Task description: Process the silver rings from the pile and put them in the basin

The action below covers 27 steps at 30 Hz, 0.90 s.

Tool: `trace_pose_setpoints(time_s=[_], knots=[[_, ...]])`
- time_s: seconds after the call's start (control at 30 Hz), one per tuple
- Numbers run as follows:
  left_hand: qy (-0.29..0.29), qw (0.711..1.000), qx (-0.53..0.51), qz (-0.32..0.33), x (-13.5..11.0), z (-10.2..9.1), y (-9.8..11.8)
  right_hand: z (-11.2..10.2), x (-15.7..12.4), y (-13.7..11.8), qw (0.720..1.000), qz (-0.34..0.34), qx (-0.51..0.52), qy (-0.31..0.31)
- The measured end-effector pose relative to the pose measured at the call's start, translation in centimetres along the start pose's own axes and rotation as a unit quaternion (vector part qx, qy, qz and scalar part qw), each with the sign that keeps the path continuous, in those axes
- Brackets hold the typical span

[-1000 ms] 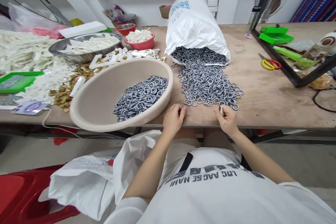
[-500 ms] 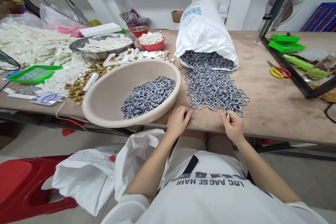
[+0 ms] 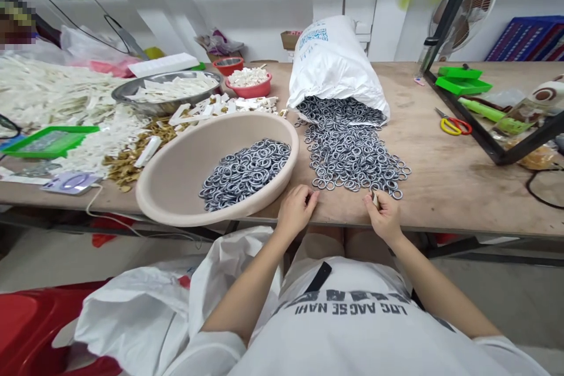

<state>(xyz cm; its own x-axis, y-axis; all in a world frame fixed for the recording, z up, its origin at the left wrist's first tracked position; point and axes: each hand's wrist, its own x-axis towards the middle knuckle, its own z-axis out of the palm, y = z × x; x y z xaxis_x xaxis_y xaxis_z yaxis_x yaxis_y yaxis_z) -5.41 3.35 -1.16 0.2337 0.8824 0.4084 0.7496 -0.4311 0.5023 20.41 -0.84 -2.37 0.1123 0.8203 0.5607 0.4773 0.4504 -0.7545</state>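
Observation:
My left hand (image 3: pixel 296 211) rests curled at the front edge of the wooden table (image 3: pixel 445 164), fingers closed, just right of the beige basin (image 3: pixel 171 176). What it holds, if anything, I cannot make out. My right hand (image 3: pixel 383 214) pinches a small pale piece at the near edge of the pile of grey metal rings (image 3: pixel 352 153). The rings spill out of a white sack (image 3: pixel 332 61) lying on its side. More rings (image 3: pixel 244 171) lie inside the basin.
White plastic parts (image 3: pixel 57 100) and brass bits (image 3: pixel 126 161) cover the table's left, with a steel bowl (image 3: pixel 165 88), red bowls (image 3: pixel 249 85) and a green tray (image 3: pixel 48 141). Scissors (image 3: pixel 453 123), a black frame (image 3: pixel 480 135) and a fan (image 3: pixel 467 12) stand right. A white bag (image 3: pixel 145 311) lies by my lap.
Only the view has shifted slightly, as my head moved. Both hands stay at the table's front edge in the same closed poses.

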Motion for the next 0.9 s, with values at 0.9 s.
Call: trace_pose_setpoints(time_s=[0.9], knots=[[-0.146,0.946,-0.282,0.068,1.5,2.8,5.4,-0.1,1.9,-0.8,0.985,0.104,0.088,-0.102]])
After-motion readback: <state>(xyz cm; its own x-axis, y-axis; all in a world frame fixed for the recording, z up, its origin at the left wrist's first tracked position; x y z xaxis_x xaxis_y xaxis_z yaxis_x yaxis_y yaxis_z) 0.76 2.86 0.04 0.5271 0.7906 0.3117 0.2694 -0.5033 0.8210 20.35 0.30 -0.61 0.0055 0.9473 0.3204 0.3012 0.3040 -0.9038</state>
